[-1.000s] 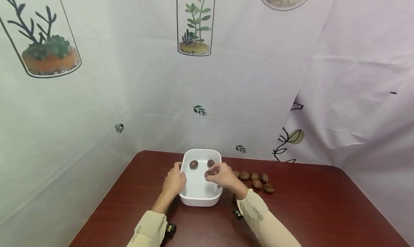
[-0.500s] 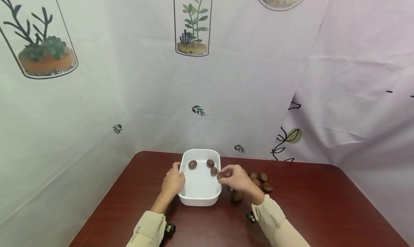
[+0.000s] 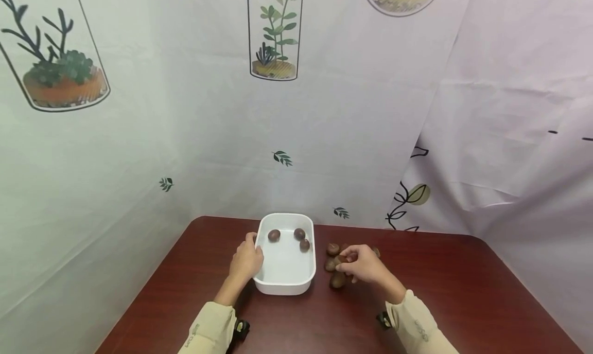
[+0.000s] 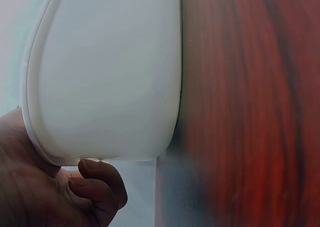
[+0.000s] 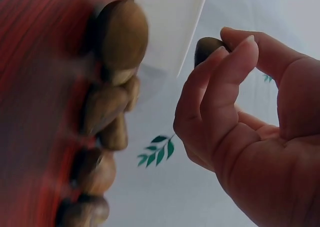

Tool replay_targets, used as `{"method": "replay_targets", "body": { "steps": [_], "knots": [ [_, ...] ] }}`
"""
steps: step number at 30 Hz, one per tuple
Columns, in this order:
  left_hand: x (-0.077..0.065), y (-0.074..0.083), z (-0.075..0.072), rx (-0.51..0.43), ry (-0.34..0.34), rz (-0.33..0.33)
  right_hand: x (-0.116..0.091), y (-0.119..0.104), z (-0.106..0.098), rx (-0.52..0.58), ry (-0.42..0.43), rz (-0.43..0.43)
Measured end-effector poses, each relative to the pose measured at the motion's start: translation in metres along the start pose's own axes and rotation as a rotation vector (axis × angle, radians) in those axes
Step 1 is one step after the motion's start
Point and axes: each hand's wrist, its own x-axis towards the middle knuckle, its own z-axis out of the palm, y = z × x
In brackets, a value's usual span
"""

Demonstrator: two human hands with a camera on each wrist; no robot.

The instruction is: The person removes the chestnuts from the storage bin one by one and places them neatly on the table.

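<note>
A white rectangular container [image 3: 283,264] stands on the table, with 3 brown chestnuts [image 3: 274,235] inside towards its far end. My left hand [image 3: 246,259] grips its left side at the rim; in the left wrist view, curled fingers [image 4: 102,184] lie against the outer wall. To the right of the container, my right hand [image 3: 367,264] is above a group of loose chestnuts [image 3: 337,280]. Between its thumb and fingertips it pinches one chestnut [image 5: 206,49], partly covered by the fingers. The hand hides part of the group in the head view.
The dark red wooden table [image 3: 440,292] extends to both sides. White cloth [image 3: 222,138] printed with plants hangs behind and beside it. A black strap device [image 3: 241,329] is on the left wrist, another [image 3: 384,320] on the right.
My right hand has moved right, from over the container to above the loose chestnuts. A third chestnut now lies in the container. My left hand has kept its grip on the container.
</note>
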Motion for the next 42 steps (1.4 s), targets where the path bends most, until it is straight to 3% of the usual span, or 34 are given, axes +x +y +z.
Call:
{"method": "replay_targets", "body": {
  "steps": [19, 33, 38, 42],
  "knots": [
    [0.0, -0.001, -0.001, 0.004, -0.007, -0.01, -0.02, 0.021, -0.005, -0.058, -0.01, 0.202],
    [0.0, 0.0, -0.001, -0.005, -0.008, -0.013, -0.019, 0.031, 0.004, -0.106, -0.037, 0.197],
    [0.0, 0.001, -0.001, -0.005, -0.015, -0.013, -0.019, 0.022, 0.003, -0.191, 0.006, 0.217],
    [0.0, 0.001, -0.001, -0.006, -0.018, -0.014, -0.014, 0.007, 0.003, -0.257, 0.03, 0.137]
  ]
}}
